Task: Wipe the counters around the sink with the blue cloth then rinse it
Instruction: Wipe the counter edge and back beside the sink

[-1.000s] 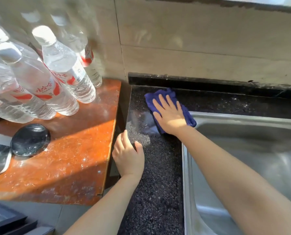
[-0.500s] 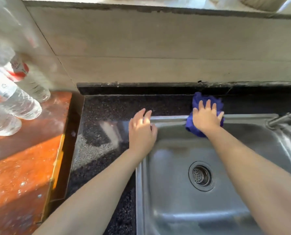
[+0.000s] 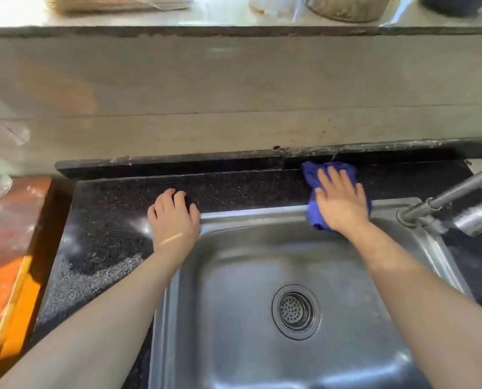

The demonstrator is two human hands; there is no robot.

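Observation:
The blue cloth (image 3: 313, 175) lies bunched on the dark speckled counter (image 3: 234, 189) behind the steel sink (image 3: 234, 290), draping over the sink's back rim. My right hand (image 3: 341, 203) presses flat on the cloth, fingers spread. My left hand (image 3: 174, 217) rests palm-down at the sink's back left corner, fingers curled on the counter, holding nothing. The cloth's middle is hidden under my right hand.
A metal faucet (image 3: 456, 203) stands at the sink's back right corner. The drain strainer (image 3: 295, 311) sits in the basin. An orange-brown table (image 3: 7, 248) adjoins the counter on the left. A tiled wall (image 3: 234, 108) rises behind, with a ledge of items above.
My right hand slid the cloth from the back left corner rightwards along the strip behind the sink. My left hand moved from the left counter edge to the sink's back left corner.

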